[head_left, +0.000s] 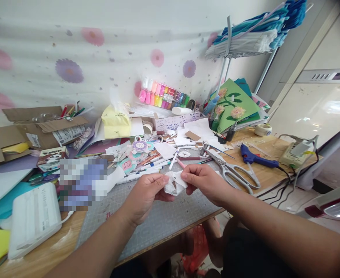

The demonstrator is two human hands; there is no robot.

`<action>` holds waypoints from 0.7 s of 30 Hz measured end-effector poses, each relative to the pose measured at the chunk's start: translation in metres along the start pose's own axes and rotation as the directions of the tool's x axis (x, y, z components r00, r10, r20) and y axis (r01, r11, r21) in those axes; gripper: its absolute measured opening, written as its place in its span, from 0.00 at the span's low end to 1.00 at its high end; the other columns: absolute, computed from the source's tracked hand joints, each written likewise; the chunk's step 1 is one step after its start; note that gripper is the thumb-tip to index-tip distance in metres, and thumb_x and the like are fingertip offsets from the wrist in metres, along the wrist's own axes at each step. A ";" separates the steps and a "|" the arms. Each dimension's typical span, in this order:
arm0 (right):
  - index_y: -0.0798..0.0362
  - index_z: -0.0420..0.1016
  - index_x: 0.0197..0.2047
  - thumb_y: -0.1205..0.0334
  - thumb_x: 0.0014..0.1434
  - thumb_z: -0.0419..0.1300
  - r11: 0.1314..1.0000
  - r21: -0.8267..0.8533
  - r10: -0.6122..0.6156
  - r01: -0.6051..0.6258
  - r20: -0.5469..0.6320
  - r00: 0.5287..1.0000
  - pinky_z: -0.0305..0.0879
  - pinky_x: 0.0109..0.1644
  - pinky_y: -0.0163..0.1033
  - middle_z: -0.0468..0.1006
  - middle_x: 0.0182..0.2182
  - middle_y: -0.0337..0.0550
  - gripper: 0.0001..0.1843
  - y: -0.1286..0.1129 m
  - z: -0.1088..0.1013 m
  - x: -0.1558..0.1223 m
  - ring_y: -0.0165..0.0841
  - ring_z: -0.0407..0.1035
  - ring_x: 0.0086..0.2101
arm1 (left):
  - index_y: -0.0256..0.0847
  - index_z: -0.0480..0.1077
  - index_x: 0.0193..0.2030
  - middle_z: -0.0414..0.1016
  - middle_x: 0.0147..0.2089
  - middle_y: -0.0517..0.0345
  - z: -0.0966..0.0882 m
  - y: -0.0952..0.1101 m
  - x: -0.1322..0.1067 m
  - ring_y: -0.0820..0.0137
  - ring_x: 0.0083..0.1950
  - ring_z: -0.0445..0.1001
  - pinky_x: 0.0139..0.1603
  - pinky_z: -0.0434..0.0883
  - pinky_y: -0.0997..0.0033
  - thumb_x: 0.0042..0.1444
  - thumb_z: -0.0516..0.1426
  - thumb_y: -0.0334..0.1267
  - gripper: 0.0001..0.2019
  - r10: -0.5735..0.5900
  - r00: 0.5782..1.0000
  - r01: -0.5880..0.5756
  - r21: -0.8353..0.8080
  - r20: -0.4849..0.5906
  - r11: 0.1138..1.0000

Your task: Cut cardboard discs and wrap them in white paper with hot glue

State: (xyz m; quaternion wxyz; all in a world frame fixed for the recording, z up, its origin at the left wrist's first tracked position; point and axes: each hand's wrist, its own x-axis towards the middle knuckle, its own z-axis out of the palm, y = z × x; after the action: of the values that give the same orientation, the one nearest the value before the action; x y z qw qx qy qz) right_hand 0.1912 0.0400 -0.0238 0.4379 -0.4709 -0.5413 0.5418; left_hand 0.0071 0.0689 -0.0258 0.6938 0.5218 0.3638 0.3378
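Both hands meet over a grey cutting mat (158,220) at the table's front. My left hand (145,195) and my right hand (203,181) each pinch one side of a small crumpled white paper piece (174,183), held just above the mat. Their fingers are closed on it. Large metal scissors (233,170) lie just right of my right hand. A blue glue gun (255,158) rests beyond the scissors on the wooden tabletop.
Pens, paper scraps and stickers (147,158) crowd the mat's far side. A white box-shaped device (32,220) sits at front left, cardboard boxes (39,127) behind it. Green flower card (233,104), tape roll (262,129) and a rack of paper (251,34) stand at right.
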 end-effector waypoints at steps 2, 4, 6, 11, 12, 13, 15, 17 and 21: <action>0.54 0.68 0.25 0.41 0.49 0.62 0.999 0.044 0.024 -0.025 0.025 0.999 0.63 0.26 0.33 0.70 0.19 0.34 0.23 -0.001 -0.001 -0.001 0.26 0.66 0.20 | 0.35 0.77 0.30 0.76 0.30 0.52 -0.001 -0.001 0.000 0.69 0.31 0.71 0.31 0.74 0.69 0.52 0.61 0.44 0.12 0.024 1.000 -0.024 0.014 -0.017 1.000; 0.55 0.70 0.26 0.39 0.48 0.62 0.995 0.078 0.051 -0.055 0.060 0.997 0.65 0.27 0.34 0.73 0.21 0.37 0.25 -0.001 -0.001 -0.001 0.27 0.68 0.22 | 0.35 0.77 0.31 0.76 0.31 0.52 -0.001 -0.002 0.001 0.69 0.32 0.71 0.31 0.74 0.70 0.53 0.61 0.44 0.12 0.052 0.997 -0.051 0.005 -0.056 0.999; 0.56 0.71 0.26 0.39 0.46 0.65 0.992 0.106 0.064 -0.073 0.088 0.994 0.66 0.28 0.34 0.74 0.23 0.38 0.25 0.000 -0.001 -0.001 0.27 0.70 0.23 | 0.36 0.77 0.30 0.76 0.31 0.53 0.000 -0.004 0.001 0.69 0.33 0.71 0.31 0.74 0.70 0.53 0.61 0.44 0.12 0.065 0.995 -0.065 -0.001 -0.080 0.998; 0.56 0.70 0.26 0.40 0.48 0.64 0.992 0.116 0.033 -0.043 0.081 0.996 0.66 0.28 0.34 0.74 0.23 0.39 0.24 0.008 0.003 0.002 0.27 0.69 0.23 | 0.36 0.76 0.30 0.75 0.30 0.55 0.003 -0.006 0.002 0.70 0.32 0.71 0.31 0.73 0.71 0.53 0.61 0.45 0.12 0.085 0.990 -0.089 -0.031 -0.114 0.996; 0.56 0.71 0.29 0.41 0.50 0.63 0.994 0.103 0.017 -0.023 0.064 0.998 0.66 0.28 0.35 0.74 0.24 0.39 0.23 0.010 0.004 0.003 0.28 0.69 0.23 | 0.36 0.76 0.30 0.75 0.30 0.55 0.003 -0.006 0.002 0.70 0.32 0.71 0.32 0.73 0.71 0.53 0.61 0.45 0.12 0.087 0.987 -0.095 -0.052 -0.134 0.994; 0.55 0.72 0.32 0.42 0.51 0.62 0.998 0.060 -0.019 0.017 0.035 0.999 0.66 0.29 0.35 0.74 0.25 0.39 0.22 0.011 0.004 0.003 0.28 0.69 0.24 | 0.36 0.77 0.31 0.75 0.31 0.56 0.003 -0.006 0.002 0.70 0.33 0.71 0.33 0.73 0.71 0.52 0.62 0.46 0.13 0.085 0.983 -0.098 -0.077 -0.161 0.992; 0.54 0.73 0.41 0.48 0.53 0.63 0.975 -0.160 -0.160 0.154 -0.023 0.987 0.67 0.32 0.37 0.75 0.29 0.40 0.19 0.010 -0.001 0.005 0.30 0.70 0.27 | 0.37 0.76 0.32 0.75 0.31 0.58 0.001 -0.006 0.004 0.72 0.31 0.70 0.32 0.73 0.72 0.50 0.64 0.46 0.13 0.075 0.970 -0.108 -0.134 -0.229 0.985; 0.52 0.74 0.46 0.55 0.54 0.63 0.817 -0.512 -0.312 0.267 -0.003 0.950 0.69 0.37 0.39 0.77 0.34 0.44 0.17 0.005 -0.018 0.004 0.33 0.71 0.32 | 0.37 0.76 0.31 0.72 0.29 0.61 -0.002 -0.005 0.006 0.75 0.28 0.68 0.30 0.73 0.74 0.46 0.66 0.45 0.13 0.066 0.952 -0.127 -0.188 -0.300 0.974; 0.46 0.77 0.43 0.67 0.56 0.57 0.375 -0.922 -0.329 -0.095 -0.228 0.916 0.65 0.50 0.42 0.78 0.44 0.44 0.13 -0.006 -0.100 -0.009 0.38 0.72 0.44 | 0.37 0.75 0.31 0.69 0.24 0.66 -0.007 -0.002 0.009 0.78 0.25 0.66 0.28 0.73 0.77 0.42 0.68 0.41 0.12 0.041 0.921 -0.167 -0.299 -0.388 0.939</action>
State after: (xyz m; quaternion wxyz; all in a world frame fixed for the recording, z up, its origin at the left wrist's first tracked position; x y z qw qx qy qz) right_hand 0.2908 0.0483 -0.0143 0.2353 -0.6870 -0.6874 0.0154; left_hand 0.0056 0.0795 -0.0304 0.6686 0.3440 0.4004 0.5238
